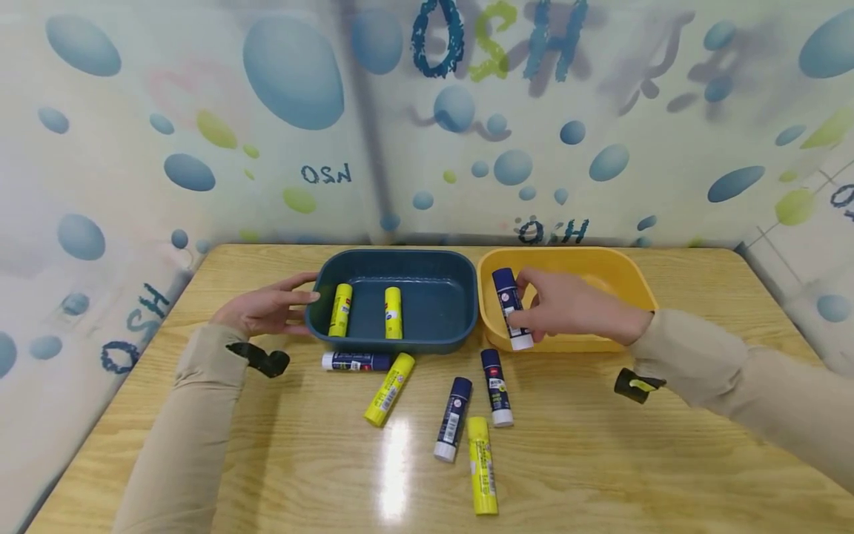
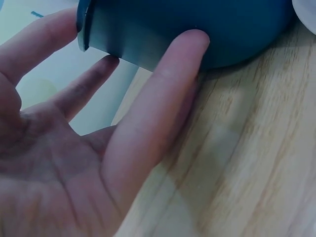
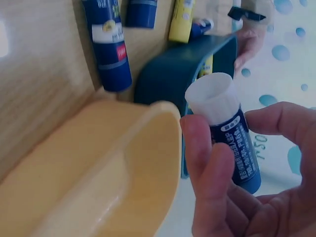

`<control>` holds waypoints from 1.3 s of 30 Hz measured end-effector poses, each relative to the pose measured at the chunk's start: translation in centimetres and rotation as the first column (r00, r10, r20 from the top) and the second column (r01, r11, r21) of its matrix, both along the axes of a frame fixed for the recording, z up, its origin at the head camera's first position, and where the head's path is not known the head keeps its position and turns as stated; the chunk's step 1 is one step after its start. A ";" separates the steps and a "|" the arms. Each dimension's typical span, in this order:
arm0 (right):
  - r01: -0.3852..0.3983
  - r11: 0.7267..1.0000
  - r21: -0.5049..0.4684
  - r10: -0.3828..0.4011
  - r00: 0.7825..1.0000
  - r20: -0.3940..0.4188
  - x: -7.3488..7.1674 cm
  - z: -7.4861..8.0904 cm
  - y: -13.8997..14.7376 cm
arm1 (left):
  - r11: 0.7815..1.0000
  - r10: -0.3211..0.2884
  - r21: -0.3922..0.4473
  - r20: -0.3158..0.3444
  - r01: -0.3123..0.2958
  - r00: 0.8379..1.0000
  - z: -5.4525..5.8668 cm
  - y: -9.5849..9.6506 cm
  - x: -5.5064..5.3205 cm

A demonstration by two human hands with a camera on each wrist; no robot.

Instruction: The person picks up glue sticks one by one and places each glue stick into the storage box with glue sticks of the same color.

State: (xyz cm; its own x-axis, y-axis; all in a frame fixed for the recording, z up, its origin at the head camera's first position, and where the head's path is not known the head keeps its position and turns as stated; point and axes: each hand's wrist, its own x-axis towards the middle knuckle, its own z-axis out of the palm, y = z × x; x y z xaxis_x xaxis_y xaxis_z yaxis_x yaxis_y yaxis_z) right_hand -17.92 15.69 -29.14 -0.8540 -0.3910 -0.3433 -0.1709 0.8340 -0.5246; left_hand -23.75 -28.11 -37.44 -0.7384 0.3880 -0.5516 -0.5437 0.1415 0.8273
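Observation:
My right hand pinches a dark blue glue stick with a white end over the left part of the yellow bin. In the right wrist view, fingers and thumb close round this blue glue stick. At the left end of the dark teal bin, my left hand touches the wall with fairly straight fingers, as the left wrist view also shows on the teal bin. Inside the teal bin stand or lean two yellow glue sticks.
On the wooden table, before the bins, lie a blue glue stick, a yellow one, two more blue ones and another yellow one. A patterned curtain hangs behind the table.

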 end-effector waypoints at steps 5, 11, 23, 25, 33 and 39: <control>0.007 1.000 -0.012 -0.007 1.000 0.020 -1.7 0.2 0.0 | 1.000 0.003 0.003 -0.002 -0.003 1.000 0.0 -0.1 0.1; 0.030 0.999 -0.018 -0.030 0.999 0.024 -4.0 -0.2 0.1 | 1.000 0.007 0.005 -0.006 -0.007 1.000 -0.1 -0.1 0.1; 0.015 0.999 0.033 -0.017 0.998 0.064 -7.5 -2.8 -0.8 | 1.000 0.009 0.017 -0.011 -0.009 1.000 -0.2 -0.2 0.4; 0.000 0.998 0.058 -0.006 0.996 0.089 -7.8 -3.2 -1.0 | 1.000 0.001 0.019 -0.016 -0.001 1.000 -0.2 -0.1 0.4; -0.076 0.979 0.190 0.029 0.970 0.240 -8.6 -3.7 -2.0 | 0.999 0.009 0.033 -0.001 -0.009 1.000 -0.5 -0.2 0.2; -0.091 0.958 0.272 -0.006 0.942 0.336 -9.1 -3.7 -3.2 | 0.998 0.031 0.049 0.014 -0.032 0.999 -0.7 -0.4 0.1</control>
State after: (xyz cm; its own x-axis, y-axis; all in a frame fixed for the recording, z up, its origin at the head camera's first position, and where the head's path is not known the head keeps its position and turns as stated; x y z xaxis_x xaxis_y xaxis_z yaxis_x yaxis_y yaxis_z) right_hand -27.04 12.45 -32.87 -0.6579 -0.2709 -0.7027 -0.0671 0.9504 -0.3036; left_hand -23.64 -28.46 -38.14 -0.7434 0.3915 -0.5423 -0.5582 0.0833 0.8255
